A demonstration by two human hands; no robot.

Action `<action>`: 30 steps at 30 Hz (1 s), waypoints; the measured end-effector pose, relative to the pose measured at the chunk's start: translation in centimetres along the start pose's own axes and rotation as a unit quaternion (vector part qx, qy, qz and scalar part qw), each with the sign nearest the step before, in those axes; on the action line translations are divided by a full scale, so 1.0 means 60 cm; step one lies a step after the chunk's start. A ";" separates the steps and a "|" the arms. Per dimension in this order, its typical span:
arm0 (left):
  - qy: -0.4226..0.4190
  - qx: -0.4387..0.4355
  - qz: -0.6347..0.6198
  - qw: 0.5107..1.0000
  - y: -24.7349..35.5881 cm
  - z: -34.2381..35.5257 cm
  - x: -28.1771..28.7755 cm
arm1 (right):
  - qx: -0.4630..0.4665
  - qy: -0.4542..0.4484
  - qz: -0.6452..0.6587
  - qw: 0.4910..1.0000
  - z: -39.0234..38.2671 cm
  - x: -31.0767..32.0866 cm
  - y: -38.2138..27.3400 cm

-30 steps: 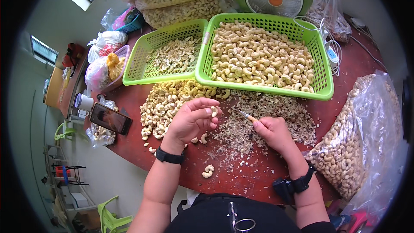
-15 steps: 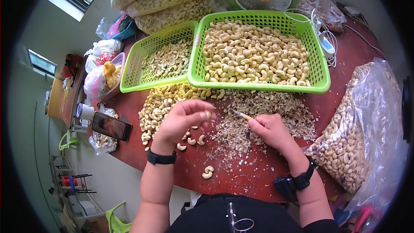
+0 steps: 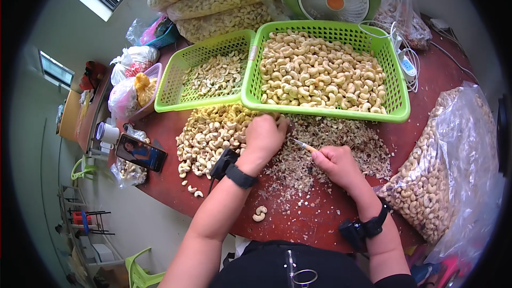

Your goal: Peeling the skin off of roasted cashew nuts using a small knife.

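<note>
My right hand (image 3: 337, 165) is closed round the handle of a small knife (image 3: 305, 145), its blade pointing left over a heap of cashew skin scraps (image 3: 325, 130). My left hand (image 3: 265, 137) reaches down at the right end of a pile of loose cashews (image 3: 213, 133), just below the front rim of the large green basket. Its back faces up; the fingertips and anything between them are mostly hidden. Full of pale whole cashews, the large green basket (image 3: 325, 114) stands beyond both hands. Beside it, a lighter green basket (image 3: 200, 102) holds fewer cashew pieces. Two cashews (image 3: 260, 213) lie near the front edge.
A clear bag of cashews (image 3: 426, 181) leans at the right. A lit phone (image 3: 141, 152) stands at the left by a white cup (image 3: 108, 133). Behind the baskets are stacked cashew bags (image 3: 224, 5), a green fan (image 3: 333, 0) and a power strip (image 3: 408, 66) with cables.
My left hand has turned over and moved right and away, down to the cashews by the basket rim; the cashew it held no longer shows. My right hand keeps the knife. The view shifted slightly.
</note>
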State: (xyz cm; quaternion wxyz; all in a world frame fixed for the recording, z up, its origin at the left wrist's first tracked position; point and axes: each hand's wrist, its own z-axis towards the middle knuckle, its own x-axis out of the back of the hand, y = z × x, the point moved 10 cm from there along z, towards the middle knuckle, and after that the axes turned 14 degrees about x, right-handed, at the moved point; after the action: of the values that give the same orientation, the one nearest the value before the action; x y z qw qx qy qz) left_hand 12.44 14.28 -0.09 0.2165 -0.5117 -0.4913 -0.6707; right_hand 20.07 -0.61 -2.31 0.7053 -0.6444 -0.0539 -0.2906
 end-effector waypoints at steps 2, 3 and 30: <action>0.024 -0.020 0.014 0.999 0.006 -0.002 -0.002 | -0.014 -0.003 0.003 1.000 -0.003 0.000 0.005; 0.001 -0.022 -0.008 1.000 0.001 -0.003 -0.004 | -0.008 -0.004 0.002 1.000 0.000 0.001 0.001; -0.361 0.245 -0.738 0.515 -0.084 -0.171 -0.027 | 0.028 -0.065 0.091 0.993 -0.008 -0.056 -0.040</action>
State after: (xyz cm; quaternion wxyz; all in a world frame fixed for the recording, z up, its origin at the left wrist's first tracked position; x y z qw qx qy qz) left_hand 4.22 7.04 -3.71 -0.4361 -0.0901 -0.8728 -0.1999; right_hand 15.99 0.07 -1.82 0.7413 -0.6445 -0.0488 -0.1809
